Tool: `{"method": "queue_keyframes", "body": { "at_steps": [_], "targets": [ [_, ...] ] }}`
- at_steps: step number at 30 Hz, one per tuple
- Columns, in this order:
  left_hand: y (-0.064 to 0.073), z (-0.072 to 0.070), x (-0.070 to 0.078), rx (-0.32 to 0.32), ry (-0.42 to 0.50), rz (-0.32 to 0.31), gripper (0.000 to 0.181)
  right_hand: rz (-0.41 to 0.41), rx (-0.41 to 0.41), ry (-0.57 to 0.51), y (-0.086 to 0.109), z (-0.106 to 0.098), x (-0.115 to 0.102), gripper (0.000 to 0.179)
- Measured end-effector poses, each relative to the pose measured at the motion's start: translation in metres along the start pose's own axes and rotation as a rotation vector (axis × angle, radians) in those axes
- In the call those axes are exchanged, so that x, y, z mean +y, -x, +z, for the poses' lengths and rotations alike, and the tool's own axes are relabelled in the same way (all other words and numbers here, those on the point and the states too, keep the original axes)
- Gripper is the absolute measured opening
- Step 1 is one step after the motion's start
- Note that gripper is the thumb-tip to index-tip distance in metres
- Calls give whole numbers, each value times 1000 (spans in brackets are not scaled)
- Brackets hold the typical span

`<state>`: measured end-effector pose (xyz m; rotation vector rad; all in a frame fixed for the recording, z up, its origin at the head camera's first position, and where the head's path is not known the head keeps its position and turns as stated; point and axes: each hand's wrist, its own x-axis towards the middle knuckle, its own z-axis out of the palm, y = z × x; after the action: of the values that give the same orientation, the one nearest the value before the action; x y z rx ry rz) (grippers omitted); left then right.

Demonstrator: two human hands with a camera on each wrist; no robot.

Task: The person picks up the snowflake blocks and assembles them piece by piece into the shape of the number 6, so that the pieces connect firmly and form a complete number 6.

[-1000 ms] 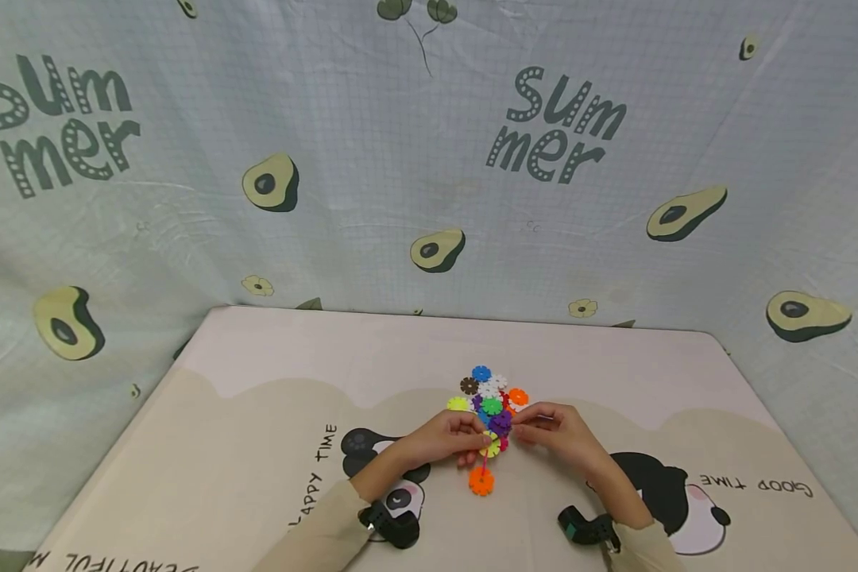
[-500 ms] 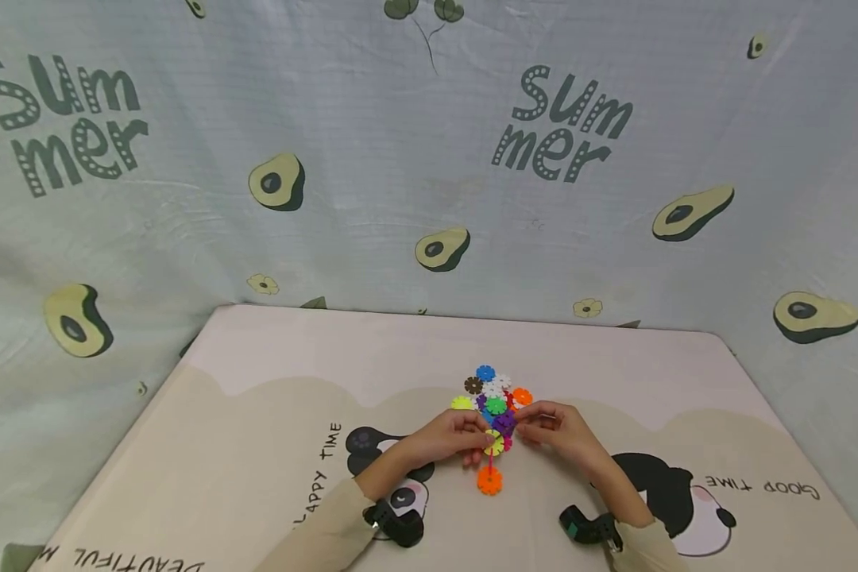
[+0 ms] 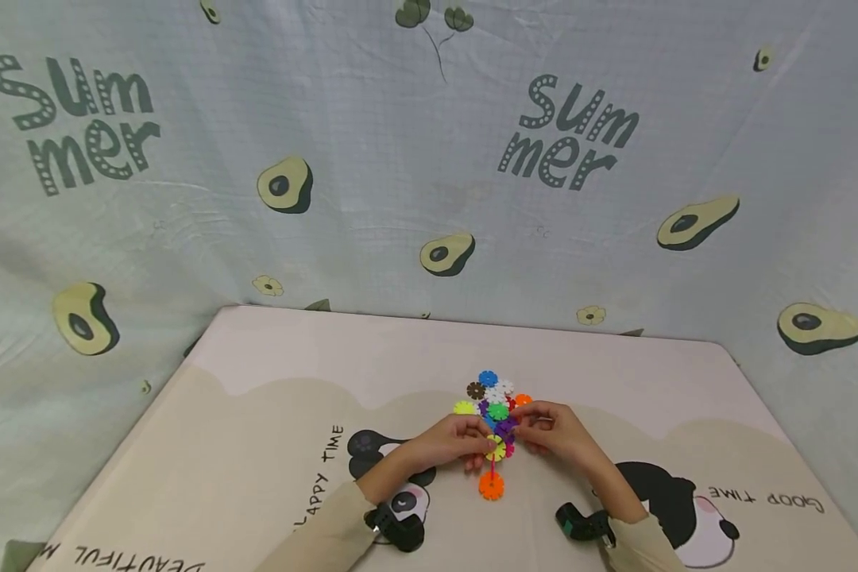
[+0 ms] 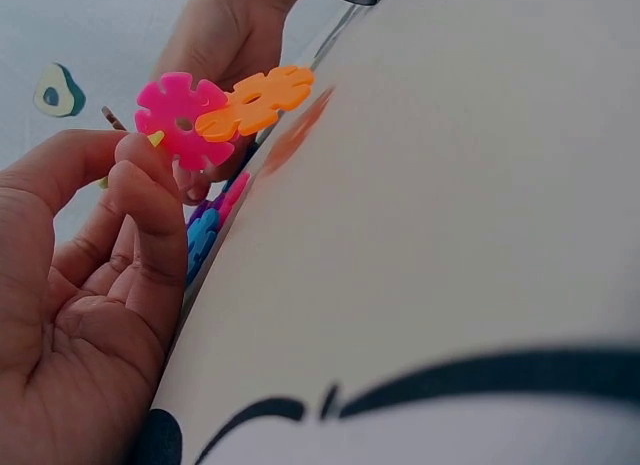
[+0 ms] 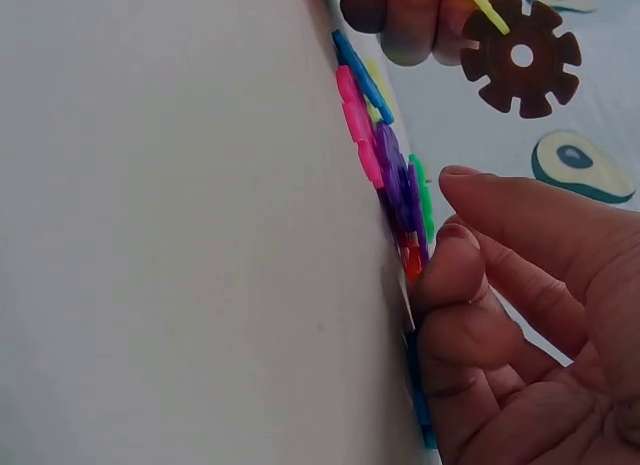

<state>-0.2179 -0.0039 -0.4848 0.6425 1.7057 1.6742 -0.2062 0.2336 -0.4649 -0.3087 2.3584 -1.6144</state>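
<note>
My left hand (image 3: 446, 442) pinches a yellow snowflake disc (image 3: 498, 451) between thumb and fingertips. Joined to it is a pink disc (image 4: 180, 97), with an orange disc (image 4: 285, 89) slotted into the pink one. A brown disc (image 5: 552, 60) sits on the yellow one's other side in the right wrist view. My right hand (image 3: 559, 430) is at the right side of a loose pile, its thumb and index apart. Close to its fingertips lie a purple disc (image 3: 504, 429) and a green disc (image 3: 498, 411). Contact between the fingertips and the purple disc is unclear.
Behind the hands the pile holds a blue disc (image 3: 488, 379), a second brown disc (image 3: 475, 390), white discs (image 3: 496, 395) and another yellow disc (image 3: 463, 407). The printed tabletop (image 3: 329, 349) ends against a hanging cloth (image 3: 372, 175).
My right fingers have moved slightly over the purple disc, which now looks tilted and partly covered. The left hand keeps its hold on the joined discs. The head view has shifted slightly.
</note>
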Motion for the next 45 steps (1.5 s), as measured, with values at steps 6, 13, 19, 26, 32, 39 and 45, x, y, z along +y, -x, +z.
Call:
{"method": "queue_keyframes", "body": {
  "at_steps": [6, 13, 19, 26, 32, 39, 45],
  "targets": [
    [-1, 2, -1, 3, 8, -11, 12, -10, -1, 28, -3, 2, 1, 36],
    [-2, 3, -3, 0, 11, -10, 12, -14, -3, 47, -4, 4, 3, 37],
    [0, 3, -2, -1, 16, -12, 12, -39, -4, 58, -2, 4, 8, 34],
    [0, 2, -2, 2, -3, 16, 14, -18, 0, -2, 1, 0, 8, 25],
    [0, 1, -2, 15, -49, 38, 17, -38, -37, -107, 0, -4, 11, 27],
    [-2, 0, -4, 29, -75, 56, 19, 22, 9, -206, -2, -7, 19, 33],
    [-2, 1, -3, 47, -81, 62, 19, 21, 11, -294, -1, -8, 22, 27]
  ]
}}
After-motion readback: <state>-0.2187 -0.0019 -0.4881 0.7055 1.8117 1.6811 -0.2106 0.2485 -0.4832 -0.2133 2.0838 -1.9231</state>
